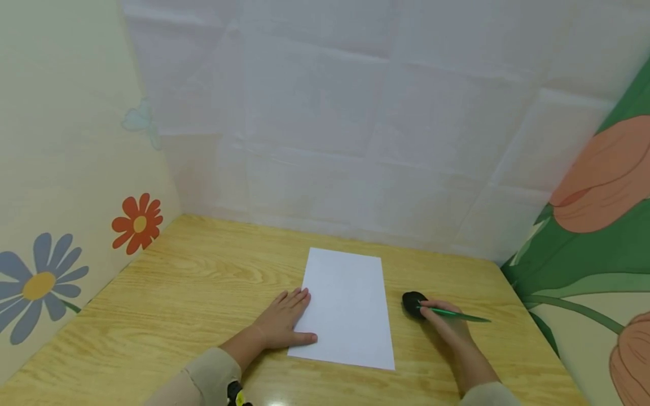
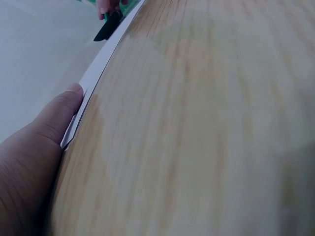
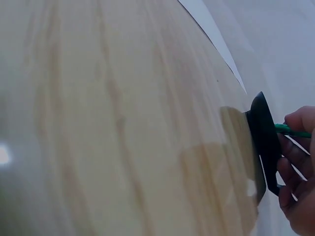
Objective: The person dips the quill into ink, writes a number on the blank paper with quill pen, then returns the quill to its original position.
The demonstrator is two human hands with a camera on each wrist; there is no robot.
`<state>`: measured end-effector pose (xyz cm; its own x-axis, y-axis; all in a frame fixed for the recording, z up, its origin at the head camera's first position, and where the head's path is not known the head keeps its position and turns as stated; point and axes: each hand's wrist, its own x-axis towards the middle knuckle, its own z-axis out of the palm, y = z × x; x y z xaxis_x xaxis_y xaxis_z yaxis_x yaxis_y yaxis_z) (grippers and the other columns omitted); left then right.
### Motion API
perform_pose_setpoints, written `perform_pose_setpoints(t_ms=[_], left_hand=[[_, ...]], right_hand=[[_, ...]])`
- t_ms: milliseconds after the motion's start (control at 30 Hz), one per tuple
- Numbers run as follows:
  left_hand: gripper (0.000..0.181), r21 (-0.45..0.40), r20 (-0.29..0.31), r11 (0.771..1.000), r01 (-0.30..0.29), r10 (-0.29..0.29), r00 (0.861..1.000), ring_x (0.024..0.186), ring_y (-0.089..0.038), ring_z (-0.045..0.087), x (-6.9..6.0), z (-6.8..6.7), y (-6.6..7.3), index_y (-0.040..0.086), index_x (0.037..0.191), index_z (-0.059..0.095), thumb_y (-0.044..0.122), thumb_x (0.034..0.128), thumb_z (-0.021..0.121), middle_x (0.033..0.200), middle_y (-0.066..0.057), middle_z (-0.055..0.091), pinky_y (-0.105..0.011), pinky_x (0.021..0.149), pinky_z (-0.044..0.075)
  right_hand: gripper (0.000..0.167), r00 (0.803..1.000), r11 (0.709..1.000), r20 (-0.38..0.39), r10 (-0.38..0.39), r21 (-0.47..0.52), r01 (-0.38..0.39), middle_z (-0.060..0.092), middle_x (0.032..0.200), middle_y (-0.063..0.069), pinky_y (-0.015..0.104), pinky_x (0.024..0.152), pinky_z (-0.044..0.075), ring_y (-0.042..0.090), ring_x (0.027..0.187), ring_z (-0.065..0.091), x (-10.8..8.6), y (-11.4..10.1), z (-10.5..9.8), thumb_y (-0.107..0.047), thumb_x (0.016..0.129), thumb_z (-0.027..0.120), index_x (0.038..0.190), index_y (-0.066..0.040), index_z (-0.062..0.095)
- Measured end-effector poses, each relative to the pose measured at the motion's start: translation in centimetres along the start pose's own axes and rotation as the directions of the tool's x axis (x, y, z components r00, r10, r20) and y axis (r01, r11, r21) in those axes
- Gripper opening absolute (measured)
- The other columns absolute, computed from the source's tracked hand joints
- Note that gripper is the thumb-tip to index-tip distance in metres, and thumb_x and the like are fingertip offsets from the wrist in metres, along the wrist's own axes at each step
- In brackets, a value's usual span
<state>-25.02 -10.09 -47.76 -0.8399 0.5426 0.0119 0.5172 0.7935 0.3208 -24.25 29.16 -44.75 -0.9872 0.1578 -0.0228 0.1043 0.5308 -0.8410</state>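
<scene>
A sheet of white paper [image 1: 345,310] lies upright-format on the wooden table. My left hand [image 1: 284,321] rests on the sheet's left edge, fingers and thumb extended; its thumb [image 2: 56,115] shows against the paper in the left wrist view. To the right of the sheet stands a small black dish [image 1: 412,304], rounded, seen from the side in the right wrist view [image 3: 266,142]. My right hand [image 1: 449,327] pinches a slim green stick [image 1: 464,316], a pen or brush, between thumb and fingers. Its front end reaches over the dish; the tip is hidden.
The table [image 1: 203,304] meets a creased white sheet [image 1: 315,113] hung behind it. A flower-patterned panel [image 1: 76,169] borders the left side, and a green panel with large orange blooms [image 1: 604,175] borders the right.
</scene>
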Motion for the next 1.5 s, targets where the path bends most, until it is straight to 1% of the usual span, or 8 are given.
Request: perform_pose_setpoints(t_ms=[100, 200, 300, 400, 467, 967, 1267, 1500], left_hand=[[0.099, 0.007, 0.000, 1.000, 0.000, 0.000, 1.000, 0.152, -0.032, 0.019, 0.0, 0.0, -0.1, 0.000, 0.153, 0.028, 0.070, 0.0865, 0.053, 0.162, -0.015, 0.025, -0.052, 0.124, 0.014], [0.099, 0.010, 0.001, 1.000, -0.001, 0.001, 1.000, 0.151, -0.032, 0.020, 0.0, -0.2, -0.1, 0.000, 0.152, 0.028, 0.070, 0.0865, 0.053, 0.162, -0.015, 0.025, -0.051, 0.124, 0.015], [0.100, 0.004, 0.003, 1.000, 0.002, -0.002, 1.000, 0.152, -0.032, 0.020, 0.0, -0.2, -0.1, 0.000, 0.153, 0.028, 0.071, 0.0862, 0.053, 0.162, -0.014, 0.025, -0.051, 0.124, 0.014], [0.101, -0.017, -0.001, 1.000, -0.001, 0.001, 1.000, 0.151, -0.033, 0.020, -0.1, -0.2, -0.2, 0.000, 0.152, 0.029, 0.071, 0.0856, 0.053, 0.162, -0.015, 0.026, -0.053, 0.123, 0.013], [0.102, -0.024, -0.002, 1.000, -0.002, 0.002, 1.000, 0.152, -0.032, 0.019, -0.1, 0.0, -0.3, 0.000, 0.153, 0.028, 0.072, 0.0853, 0.052, 0.162, -0.014, 0.025, -0.052, 0.124, 0.012], [0.100, -0.015, -0.007, 1.000, 0.008, -0.009, 1.000, 0.152, -0.031, 0.020, -0.2, 0.3, -0.3, 0.000, 0.153, 0.028, 0.070, 0.0857, 0.053, 0.162, -0.014, 0.025, -0.052, 0.124, 0.014], [0.100, -0.015, -0.008, 1.000, 0.012, -0.012, 1.000, 0.152, -0.031, 0.019, 0.0, 0.4, -0.3, 0.002, 0.153, 0.028, 0.071, 0.0857, 0.053, 0.162, -0.013, 0.025, -0.051, 0.124, 0.013], [0.099, -0.001, -0.013, 1.000, 0.008, -0.008, 1.000, 0.152, -0.031, 0.020, -0.2, 0.2, 0.0, 0.001, 0.153, 0.029, 0.071, 0.0858, 0.053, 0.162, -0.013, 0.026, -0.051, 0.124, 0.014]], right_hand=[[0.029, 1.000, 1.000, -0.007, 0.001, 0.006, -0.001, 0.061, 0.132, 0.021, 0.027, 0.099, 0.043, 0.031, 0.123, 0.055, -0.1, -0.2, 0.1, -0.018, 0.093, 0.065, 0.115, 0.001, 0.070], [0.032, 1.000, 0.999, -0.023, 0.015, 0.048, -0.014, 0.065, 0.127, 0.013, 0.015, 0.088, 0.043, 0.013, 0.112, 0.057, -0.2, -0.4, 0.3, -0.021, 0.093, 0.066, 0.118, 0.000, 0.068], [0.037, 0.998, 0.987, -0.047, 0.033, 0.161, -0.025, 0.070, 0.112, -0.005, 0.010, 0.080, 0.045, -0.002, 0.098, 0.056, -0.2, -0.5, 0.6, -0.022, 0.091, 0.070, 0.120, 0.000, 0.067], [0.035, 0.997, 0.959, -0.073, 0.040, 0.284, -0.017, 0.068, 0.094, -0.021, 0.010, 0.079, 0.047, -0.007, 0.090, 0.057, -0.1, -0.7, 1.1, -0.022, 0.088, 0.073, 0.116, -0.001, 0.069], [0.031, 0.996, 0.939, -0.086, 0.019, 0.343, 0.012, 0.068, 0.089, -0.024, 0.011, 0.079, 0.048, -0.006, 0.089, 0.058, 0.0, -0.9, 1.6, -0.019, 0.087, 0.075, 0.111, -0.001, 0.070], [0.034, 0.993, 0.925, -0.094, -0.070, 0.366, 0.100, 0.068, 0.083, -0.019, 0.015, 0.067, 0.049, -0.002, 0.076, 0.059, 0.9, -3.3, 6.3, -0.014, 0.087, 0.074, 0.114, 0.007, 0.067], [0.033, 0.997, 0.912, -0.065, -0.034, 0.406, 0.058, 0.069, 0.085, -0.012, 0.017, 0.066, 0.050, 0.004, 0.073, 0.059, 1.7, -4.7, 8.7, -0.016, 0.084, 0.077, 0.110, 0.003, 0.070], [0.034, 0.996, 0.899, -0.030, -0.080, 0.430, 0.086, 0.069, 0.087, -0.011, 0.019, 0.066, 0.048, 0.007, 0.071, 0.059, 2.1, -5.6, 10.1, -0.015, 0.084, 0.076, 0.111, 0.005, 0.069]])
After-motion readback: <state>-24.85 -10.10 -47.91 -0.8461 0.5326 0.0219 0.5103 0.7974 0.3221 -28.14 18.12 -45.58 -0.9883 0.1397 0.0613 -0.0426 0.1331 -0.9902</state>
